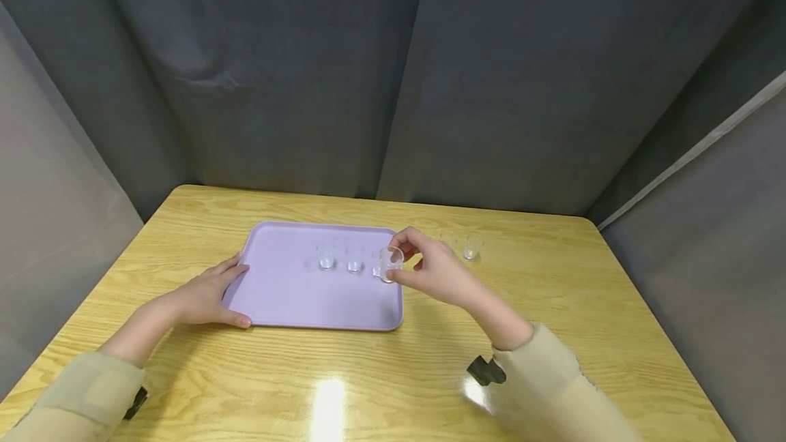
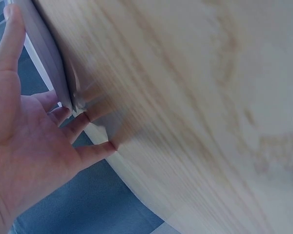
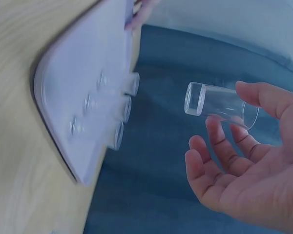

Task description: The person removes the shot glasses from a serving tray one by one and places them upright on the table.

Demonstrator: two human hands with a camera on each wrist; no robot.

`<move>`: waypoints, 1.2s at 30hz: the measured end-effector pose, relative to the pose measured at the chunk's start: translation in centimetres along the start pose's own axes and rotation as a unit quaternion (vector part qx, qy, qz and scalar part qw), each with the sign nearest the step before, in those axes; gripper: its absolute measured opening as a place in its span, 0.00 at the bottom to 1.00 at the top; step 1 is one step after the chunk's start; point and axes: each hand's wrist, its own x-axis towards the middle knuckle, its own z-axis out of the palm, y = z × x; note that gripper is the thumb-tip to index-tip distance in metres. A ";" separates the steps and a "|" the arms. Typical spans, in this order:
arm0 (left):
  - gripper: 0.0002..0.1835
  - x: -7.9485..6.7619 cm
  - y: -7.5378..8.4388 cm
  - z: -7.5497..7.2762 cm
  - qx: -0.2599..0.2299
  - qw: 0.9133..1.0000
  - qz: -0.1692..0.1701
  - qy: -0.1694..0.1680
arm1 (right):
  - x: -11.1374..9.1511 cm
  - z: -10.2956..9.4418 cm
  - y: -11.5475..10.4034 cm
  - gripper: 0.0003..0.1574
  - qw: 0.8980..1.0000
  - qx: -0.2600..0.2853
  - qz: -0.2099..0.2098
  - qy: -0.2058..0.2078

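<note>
My right hand [image 1: 439, 271] pinches a clear shot glass [image 3: 219, 105] between thumb and fingers, holding it over the right end of a lilac tray [image 1: 288, 299]. In the right wrist view the glass is apart from the tray, its thick base pointing toward it. Three similar glasses stand in a row on the tray: a left one [image 1: 327, 259], a middle one [image 1: 354, 261] and a right one [image 1: 376, 266], the last partly covered by the held glass. At the tray's left edge rests my left hand [image 1: 205, 293], its fingers extended and spread, with the thumb by the near corner.
Beyond my right hand, a clear glass [image 1: 472, 248] stands on the wooden table [image 1: 552, 305], with another glass [image 1: 448, 240] beside it, partly hidden by the hand. Dark grey curtains [image 1: 295, 87] hang behind the table's far edge, and paler panels flank both sides.
</note>
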 end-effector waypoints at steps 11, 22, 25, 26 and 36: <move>0.62 -0.1 0.2 0.1 0.005 1.000 0.006 -0.003 | -2.9 -4.9 1.7 0.21 0.998 -0.009 0.043 0.038; 0.62 -0.3 -0.2 0.3 0.000 1.000 0.003 0.001 | -4.6 -8.5 5.0 0.20 0.991 -0.041 0.089 0.091; 0.62 -0.3 -0.2 0.3 -0.001 1.000 0.000 -0.001 | -4.9 -9.1 6.2 0.22 0.988 -0.046 0.104 0.108; 0.62 -0.3 -0.1 0.3 -0.002 1.000 0.000 -0.001 | -5.0 -9.2 6.6 0.22 0.986 -0.047 0.109 0.114; 0.61 -0.3 0.3 -0.1 0.004 1.000 0.000 -0.008 | -5.6 -9.5 10.9 0.30 0.975 -0.039 0.151 0.161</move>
